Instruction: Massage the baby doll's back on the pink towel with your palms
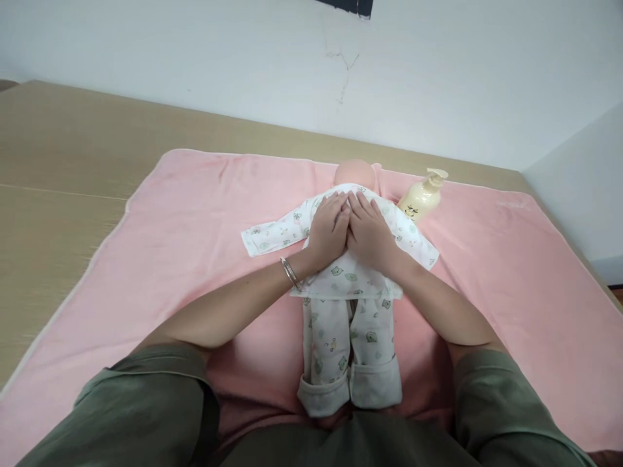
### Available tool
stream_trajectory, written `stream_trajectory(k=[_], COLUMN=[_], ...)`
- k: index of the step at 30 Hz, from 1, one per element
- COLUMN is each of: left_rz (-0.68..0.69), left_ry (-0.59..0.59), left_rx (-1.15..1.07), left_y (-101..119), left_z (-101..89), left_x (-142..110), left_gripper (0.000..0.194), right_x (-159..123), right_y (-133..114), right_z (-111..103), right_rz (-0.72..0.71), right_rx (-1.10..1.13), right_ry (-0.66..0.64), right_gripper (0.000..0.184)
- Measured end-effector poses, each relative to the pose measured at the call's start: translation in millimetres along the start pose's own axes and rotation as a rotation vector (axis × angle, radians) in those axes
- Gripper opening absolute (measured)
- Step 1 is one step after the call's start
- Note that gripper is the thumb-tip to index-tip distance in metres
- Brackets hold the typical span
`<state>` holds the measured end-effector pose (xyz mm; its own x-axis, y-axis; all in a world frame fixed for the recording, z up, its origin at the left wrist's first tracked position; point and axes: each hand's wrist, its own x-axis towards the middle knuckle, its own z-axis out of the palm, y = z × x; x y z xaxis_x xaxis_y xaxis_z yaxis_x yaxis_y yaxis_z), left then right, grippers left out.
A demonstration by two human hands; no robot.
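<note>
What looks like a baby doll lies on its back or front, I cannot tell which, with its smooth round head (pixel 355 173) at the far end. It wears a white shirt (pixel 348 279) with small green animal prints and matching trousers (pixel 331 340) with rolled cuffs. My left hand (pixel 331 227) and my right hand (pixel 368 230) lie flat on the upper part of the shirt, side by side and touching, fingers stretched toward the head. Neither hand grips anything. Both shirt sleeves are spread out to the sides. A silver bangle (pixel 291 274) circles my left wrist.
A pink blanket (pixel 204 214) with a pale edge lies under the doll. Beside its right-hand sleeve a cream pump bottle (pixel 422 196) rests tilted. The blanket covers part of a wooden surface (pixel 63 155), which meets a white wall (pixel 195 58) at the back.
</note>
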<state>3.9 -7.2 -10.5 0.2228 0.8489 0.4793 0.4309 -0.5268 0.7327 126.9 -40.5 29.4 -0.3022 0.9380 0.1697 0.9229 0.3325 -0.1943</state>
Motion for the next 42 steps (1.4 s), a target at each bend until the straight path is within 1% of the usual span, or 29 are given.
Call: stream_trajectory(k=[3, 5, 7, 9, 11, 13, 15, 16, 18, 20, 22, 24, 26, 28, 30, 31, 35, 38, 40, 42], left_rz=[-0.024, -0.066, -0.091, -0.091, -0.081, -0.071, -0.06, -0.053, -0.034, -0.013, -0.005, -0.009, -0.025, -0.04, -0.04, -0.029, 0.045, 0.056, 0.035, 0.005], left_ry=[-0.004, 0.008, 0.014, 0.02, 0.031, 0.043, 0.048, 0.045, 0.03, 0.008, 0.004, 0.012, 0.016, 0.001, -0.033, -0.052, -0.086, -0.071, -0.06, -0.041], left_rx=[0.06, 0.101, 0.121, 0.113, 0.085, 0.055, 0.048, 0.058, 0.095, 0.129, 0.139, 0.136, 0.133, 0.139, 0.161, 0.179, 0.221, 0.198, 0.185, 0.18], left_y=[-1.0, -3.5, -7.3, -11.4, -14.5, -15.8, -14.8, -13.6, -10.8, -8.7, -8.2, -9.1, -10.7, -12.1, -12.7, -12.6, -10.6, -9.3, -9.3, -10.3], left_z=[1.2, 2.5, 3.3, 3.3, 2.5, 1.5, 0.8, 0.6, 0.4, 0.5, 0.6, 0.8, 1.1, 1.3, 1.3, 1.3, 0.3, -0.6, -0.7, -0.3], left_x=[-2.8, -2.6, 0.1, 4.2, 7.6, 8.5, 6.8, 5.4, 2.1, -0.5, -1.9, -2.0, -1.1, -0.3, -0.3, -0.9, -5.4, -7.8, -8.2, -8.2], left_gripper=[0.047, 0.049, 0.047, 0.043, 0.041, 0.042, 0.043, 0.044, 0.044, 0.044, 0.044, 0.043, 0.043, 0.045, 0.047, 0.049, 0.052, 0.05, 0.05, 0.052], right_x=[11.9, 12.9, 6.3, -5.2, -16.4, -21.6, -18.4, -14.3, -4.4, 2.5, 2.1, -5.4, -15.3, -21.5, -20.2, -16.8, 0.4, 2.7, -0.6, -3.9], right_y=[13.4, 16.5, 11.6, 0.5, -11.8, -19.0, -17.4, -13.6, -3.5, 3.8, 3.4, -4.1, -13.4, -18.3, -15.9, -12.3, 4.8, 7.5, 5.0, 2.1], right_z=[-3.6, -3.6, -1.6, 1.4, 4.2, 5.9, 5.8, 5.2, 3.8, 3.3, 4.4, 6.7, 8.7, 9.0, 7.1, 5.6, 1.2, 3.5, 6.2, 7.7], right_rz=[0.055, 0.107, 0.153, 0.159, 0.093, -0.009, -0.087, -0.097, -0.057, 0.036, 0.122, 0.159, 0.118, 0.03, -0.038, -0.044, 0.058, 0.157, 0.214, 0.26], right_rx=[0.033, 0.021, -0.021, -0.076, -0.11, -0.102, -0.055, -0.025, 0.025, 0.037, 0.005, -0.047, -0.087, -0.092, -0.053, -0.023, 0.055, 0.041, 0.022, 0.003], right_ry=[-0.052, -0.044, 0.005, 0.059, 0.085, 0.086, 0.067, 0.058, 0.046, 0.052, 0.082, 0.12, 0.136, 0.118, 0.083, 0.063, -0.003, 0.035, 0.076, 0.087], right_gripper=[0.058, 0.06, 0.063, 0.062, 0.058, 0.056, 0.055, 0.055, 0.054, 0.055, 0.058, 0.059, 0.058, 0.056, 0.054, 0.054, 0.058, 0.061, 0.063, 0.066])
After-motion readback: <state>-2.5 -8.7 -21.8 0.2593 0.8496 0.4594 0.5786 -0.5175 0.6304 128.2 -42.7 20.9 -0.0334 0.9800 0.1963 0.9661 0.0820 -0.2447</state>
